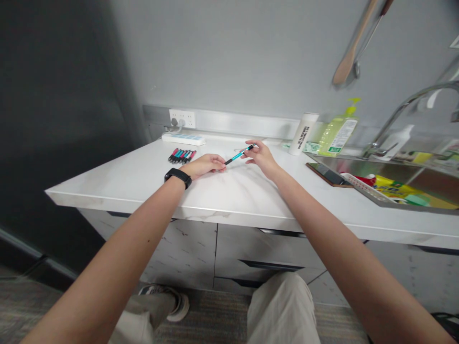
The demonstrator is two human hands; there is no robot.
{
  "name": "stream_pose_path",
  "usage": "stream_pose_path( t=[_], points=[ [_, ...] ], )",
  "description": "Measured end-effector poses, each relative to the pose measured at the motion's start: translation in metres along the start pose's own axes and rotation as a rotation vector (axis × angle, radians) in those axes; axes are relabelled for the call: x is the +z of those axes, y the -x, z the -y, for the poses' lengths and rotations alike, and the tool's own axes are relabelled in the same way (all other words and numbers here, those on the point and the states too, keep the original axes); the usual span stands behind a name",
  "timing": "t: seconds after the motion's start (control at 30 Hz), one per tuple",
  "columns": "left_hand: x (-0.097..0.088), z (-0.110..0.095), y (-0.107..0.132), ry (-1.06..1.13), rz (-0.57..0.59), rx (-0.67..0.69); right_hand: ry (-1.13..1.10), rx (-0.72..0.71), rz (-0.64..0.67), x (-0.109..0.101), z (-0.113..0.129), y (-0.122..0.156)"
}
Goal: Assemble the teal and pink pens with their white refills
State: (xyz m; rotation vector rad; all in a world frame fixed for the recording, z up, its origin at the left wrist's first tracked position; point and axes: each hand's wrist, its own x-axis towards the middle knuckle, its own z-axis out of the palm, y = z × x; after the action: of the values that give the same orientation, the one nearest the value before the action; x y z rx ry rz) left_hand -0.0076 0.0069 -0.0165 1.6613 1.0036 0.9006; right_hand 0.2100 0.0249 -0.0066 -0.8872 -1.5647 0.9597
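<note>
both hands (206, 164) (261, 155) hold teal pen (239, 155) mid-counter (247, 191)

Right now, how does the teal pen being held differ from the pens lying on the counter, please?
The slim teal pen is raised and tilted, held between left hand and right hand; the row of coloured pens lies flat on the white counter, untouched. The teal pen is one; the row holds several. Both are slim.

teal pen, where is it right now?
Head view, centre: the teal pen is held at its ends between the left hand and the right hand, over the white counter, right of the row of pens.
</note>
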Motion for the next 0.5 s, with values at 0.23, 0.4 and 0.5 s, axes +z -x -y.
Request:
stream_pose_path(
  t=[0.23, 0.4, 0.5],
  points=[
    [-0.0004, 0.0002, 0.0, -0.005, -0.01, -0.015, 0.015, -0.013, -0.006, 0.0009, 0.0022, 0.0011],
    [-0.0005, 0.0005, -0.0004, -0.006, -0.006, -0.013, 0.024, 0.004, -0.045, 0.0009, 0.0019, 0.0004],
    [-0.0002, 0.0, 0.0002, -0.004, 0.0, -0.012, 0.029, 0.017, -0.042, 0.0004, 0.0034, 0.001]
  ],
)
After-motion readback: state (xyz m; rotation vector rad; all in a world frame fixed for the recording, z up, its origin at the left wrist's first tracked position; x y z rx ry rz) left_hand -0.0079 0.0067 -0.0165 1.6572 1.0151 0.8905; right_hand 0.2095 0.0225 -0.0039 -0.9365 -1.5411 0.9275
